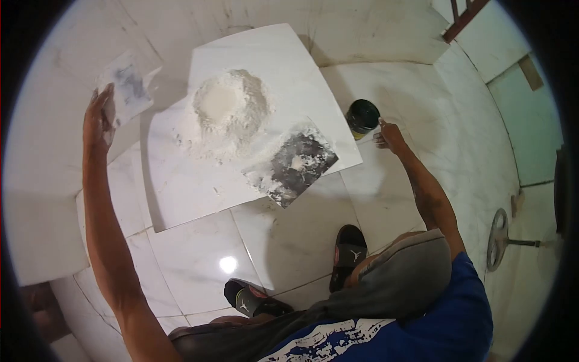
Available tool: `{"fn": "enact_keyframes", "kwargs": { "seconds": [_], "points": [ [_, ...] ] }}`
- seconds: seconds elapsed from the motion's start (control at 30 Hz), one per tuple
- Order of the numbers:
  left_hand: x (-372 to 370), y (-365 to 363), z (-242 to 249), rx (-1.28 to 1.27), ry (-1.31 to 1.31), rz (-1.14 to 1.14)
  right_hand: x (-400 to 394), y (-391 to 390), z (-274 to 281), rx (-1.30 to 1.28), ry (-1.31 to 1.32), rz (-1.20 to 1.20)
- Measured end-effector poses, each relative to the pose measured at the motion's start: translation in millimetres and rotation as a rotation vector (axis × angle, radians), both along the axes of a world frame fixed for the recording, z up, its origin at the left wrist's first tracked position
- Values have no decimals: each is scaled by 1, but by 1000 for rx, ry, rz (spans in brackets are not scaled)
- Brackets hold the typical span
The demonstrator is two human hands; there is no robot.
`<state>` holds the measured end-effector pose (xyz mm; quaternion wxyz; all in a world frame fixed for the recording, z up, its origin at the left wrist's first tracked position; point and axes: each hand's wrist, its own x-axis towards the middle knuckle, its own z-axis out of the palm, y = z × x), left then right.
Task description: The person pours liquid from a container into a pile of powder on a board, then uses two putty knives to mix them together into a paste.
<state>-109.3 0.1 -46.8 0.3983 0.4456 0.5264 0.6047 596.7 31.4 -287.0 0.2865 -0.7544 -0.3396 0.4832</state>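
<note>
On the left, my left hand (99,117) is closed on the edge of a flat plate (129,87) smeared with white and grey. My right hand (391,137) grips the rim side of a dark can (363,116), which appears slightly tilted; its contents are too dark to tell. Between my hands, a ring-shaped heap of white powder (256,111) with a pale, smooth-looking hollow lies on a white board (205,187). A dark rectangular sheet (295,172), coated in patches of white, rests at the board's near right edge.
Marble-patterned tiles (187,259) cover the floor, and my sandalled feet (348,256) stand close to the board. Pale walls enclose the left and back. A metal valve wheel (497,240) juts out at the right, and a reddish-brown frame (464,21) stands at the upper right.
</note>
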Motion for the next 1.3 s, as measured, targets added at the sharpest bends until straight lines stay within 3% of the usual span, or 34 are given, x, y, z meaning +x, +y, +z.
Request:
{"fn": "enact_keyframes", "kwargs": {
  "seconds": [0.1, 0.2, 0.4, 0.47, 0.53, 0.6, 0.67, 0.73, 0.8, 0.9, 1.07, 1.3],
  "points": [
    [-6, 3, -1, -18, 46, 5, 4, 16, -28, 30, 49, 15],
    [4, 2, 6, -30, 47, -25, -17, 15, -12, 146, -105, 2],
    [18, -6, 13, -28, 42, -29, 2, 12, 2, 205, -464, 267],
    [17, -6, 11, -12, 24, -38, 41, 18, -1, 433, -762, 520],
    [10, -4, 9, -7, 11, -57, 41, 23, 19, 491, -927, 579],
    [0, -4, 5, -28, 21, -57, 11, 11, 96, 366, -963, 435],
    [0, -6, 3, -32, 11, -61, -10, -1, 164, 352, -924, 481],
    [10, -8, 6, -19, -15, -70, -51, -17, 239, 277, -842, 381],
    [3, -3, -2, -9, -50, -99, -37, -1, 265, 636, -1006, 566],
    [-2, 3, -7, -3, -68, -116, -81, -5, 333, 685, -983, 683],
    [2, 2, -4, -11, -63, -99, -164, -16, 390, 681, -857, 799],
    [7, -3, -3, -3, -120, -89, -240, -7, 400, 684, -940, 975]
  ]
}}
